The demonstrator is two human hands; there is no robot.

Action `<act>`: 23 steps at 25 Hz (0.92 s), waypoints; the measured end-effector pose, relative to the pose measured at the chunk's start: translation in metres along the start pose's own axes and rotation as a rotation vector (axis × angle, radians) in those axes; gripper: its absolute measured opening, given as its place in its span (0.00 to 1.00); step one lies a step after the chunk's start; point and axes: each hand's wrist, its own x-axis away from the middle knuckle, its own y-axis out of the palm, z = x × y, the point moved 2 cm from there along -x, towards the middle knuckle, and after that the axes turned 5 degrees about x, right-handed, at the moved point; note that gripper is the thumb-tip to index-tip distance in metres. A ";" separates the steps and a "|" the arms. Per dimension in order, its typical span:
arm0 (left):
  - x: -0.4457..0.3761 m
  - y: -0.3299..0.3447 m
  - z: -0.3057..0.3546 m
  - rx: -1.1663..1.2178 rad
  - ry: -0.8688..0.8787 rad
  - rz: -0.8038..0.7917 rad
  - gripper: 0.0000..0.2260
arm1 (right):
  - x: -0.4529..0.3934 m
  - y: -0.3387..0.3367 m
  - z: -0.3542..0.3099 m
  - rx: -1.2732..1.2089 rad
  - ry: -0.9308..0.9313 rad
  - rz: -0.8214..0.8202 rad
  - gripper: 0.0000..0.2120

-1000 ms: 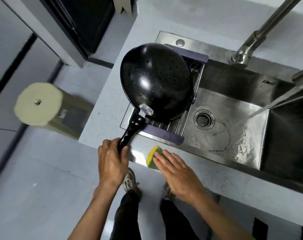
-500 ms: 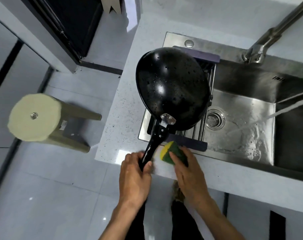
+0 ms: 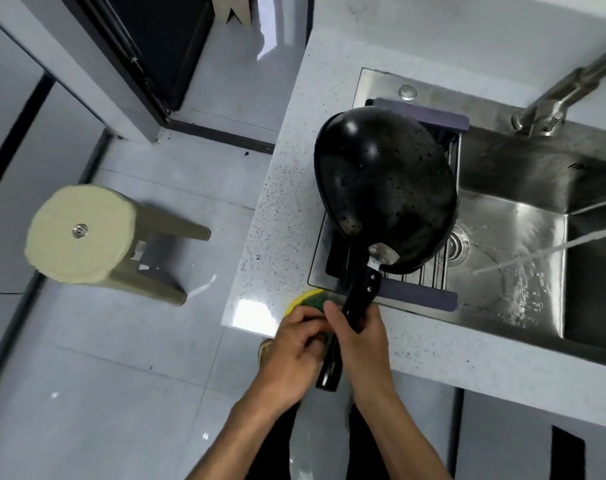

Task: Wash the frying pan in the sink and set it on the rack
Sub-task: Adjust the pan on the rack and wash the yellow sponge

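Over the rack point(image 3: 417, 296), the right hand point(image 3: 358, 336) grips the frying pan point(image 3: 386, 188) handle, the left hand point(image 3: 294, 344) pinches the sponge point(image 3: 306, 301).

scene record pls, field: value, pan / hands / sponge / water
pan: black frying pan upside down, wet, over rack at the sink's left end
right hand: grips the pan handle
left hand: holds the yellow-green sponge at the counter edge
water: stream running into the basin
floor: stool

Frying pan point(image 3: 386, 188): black, water-speckled. Sponge point(image 3: 308, 301): yellow and green. Rack point(image 3: 421, 299) bars: purple. Countertop point(image 3: 284, 216): white, black-flecked. Stool point(image 3: 83, 233): olive, cream seat.
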 end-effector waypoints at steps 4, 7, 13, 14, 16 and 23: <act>-0.006 0.008 -0.004 -0.513 0.154 0.172 0.12 | -0.010 0.004 0.003 0.285 0.033 0.161 0.07; -0.012 0.001 -0.005 -0.562 0.222 0.181 0.15 | -0.011 0.000 0.002 0.673 0.011 0.094 0.14; -0.089 -0.100 0.009 -0.822 0.499 0.018 0.18 | -0.014 0.005 -0.017 1.016 0.030 -0.015 0.20; -0.081 -0.097 0.006 -0.853 0.444 0.068 0.20 | -0.013 0.004 -0.020 1.092 0.031 -0.039 0.20; -0.045 -0.072 -0.009 -0.818 0.322 0.131 0.26 | -0.004 0.003 -0.032 1.245 -0.179 0.068 0.20; -0.069 -0.111 -0.010 -0.451 0.325 0.205 0.13 | -0.076 0.077 -0.080 1.354 -0.855 -0.473 0.30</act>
